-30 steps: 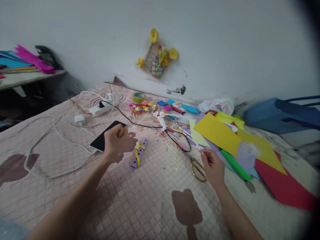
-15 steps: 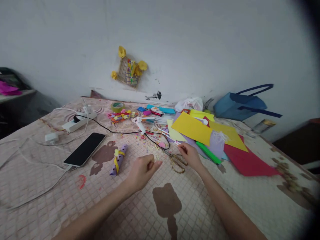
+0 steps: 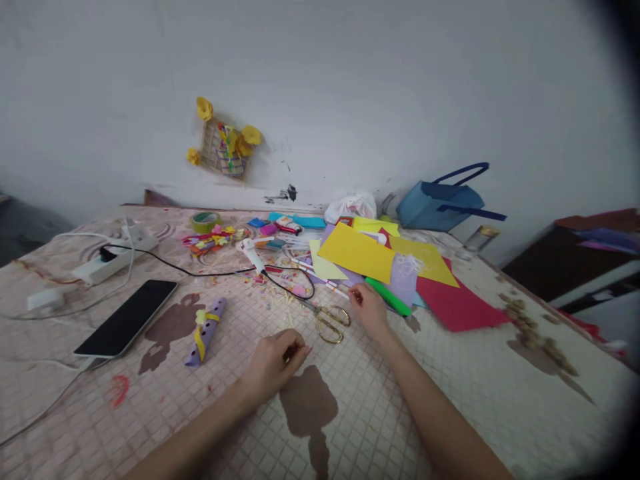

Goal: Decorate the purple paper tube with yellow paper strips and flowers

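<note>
My right hand (image 3: 369, 308) is closed, its fingertips at one end of a slim white stick with coloured bands (image 3: 337, 289), perhaps a marker. Just left of that hand lie gold-handled scissors (image 3: 332, 323), blades pointing away. My left hand (image 3: 281, 360) hovers low over the cloth with its fingers curled together; anything inside it is hidden. Farther left rests a rolled purple paper tube (image 3: 207, 332) with dark dots, a yellow strip wound round it and a small pale yellow piece on it. A white glue gun (image 3: 251, 257) lies beyond the hands among paper scraps.
Yellow sheets (image 3: 356, 252), a red sheet (image 3: 457, 300) and a green roll (image 3: 387, 296) are piled on the right. At left are a phone (image 3: 127, 319) on a cable and a power strip (image 3: 115, 257). A blue bag (image 3: 437, 207) stands by the wall.
The view has swung to the right, shifting the table things leftward. My left hand has come down and nearer to me. The right hand remains at the white stick, now farther from the scissors.
</note>
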The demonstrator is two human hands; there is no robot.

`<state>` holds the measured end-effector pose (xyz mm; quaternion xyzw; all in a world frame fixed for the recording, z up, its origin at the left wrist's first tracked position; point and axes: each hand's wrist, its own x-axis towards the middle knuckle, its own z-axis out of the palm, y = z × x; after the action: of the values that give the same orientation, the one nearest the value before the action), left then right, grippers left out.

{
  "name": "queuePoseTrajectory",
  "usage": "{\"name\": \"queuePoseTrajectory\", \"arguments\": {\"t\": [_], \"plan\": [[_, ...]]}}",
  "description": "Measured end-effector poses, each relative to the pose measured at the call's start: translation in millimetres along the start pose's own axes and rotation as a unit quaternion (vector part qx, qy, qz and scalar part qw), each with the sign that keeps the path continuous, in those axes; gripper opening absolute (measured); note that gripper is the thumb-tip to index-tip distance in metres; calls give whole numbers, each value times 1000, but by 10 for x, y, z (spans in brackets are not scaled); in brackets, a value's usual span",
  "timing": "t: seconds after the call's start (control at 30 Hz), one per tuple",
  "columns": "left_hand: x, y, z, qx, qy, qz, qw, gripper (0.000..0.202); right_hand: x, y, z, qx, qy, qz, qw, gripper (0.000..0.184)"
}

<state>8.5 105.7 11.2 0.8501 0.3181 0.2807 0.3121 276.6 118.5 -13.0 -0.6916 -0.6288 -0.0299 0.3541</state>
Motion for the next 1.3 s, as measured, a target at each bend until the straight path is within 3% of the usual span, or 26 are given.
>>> {"name": "queuePoseTrajectory", "arguments": {"t": [0.27,0.43,0.57,0.73,0.83,0.97,1.1,1.3], "plan": [[-97,24,21,66,-21,98,993,19,41,66,-24,-62,23,-32,997,13],[-93,-15,44,83,-19,104,991,19,131,134,-37,-116,35,-54,991,15],[-80,-54,54,83,-21,102,991,18,360,280,-78,-161,34,-45,985,16],[-78,-92,62,96,-13,111,989,18,806,504,-356,-207,33,-20,977,32],[-79,-107,75,99,-8,115,988,18,911,527,-423,-226,-29,-50,972,32],[-83,-123,106,90,3,130,987,18,849,431,-237,-252,-126,-85,956,25],[-80,-125,114,91,2,130,987,19,999,394,-123,-289,-135,-53,946,14],[-70,-155,108,78,-15,113,990,18,1494,577,-455,-333,-59,36,941,28]]}}
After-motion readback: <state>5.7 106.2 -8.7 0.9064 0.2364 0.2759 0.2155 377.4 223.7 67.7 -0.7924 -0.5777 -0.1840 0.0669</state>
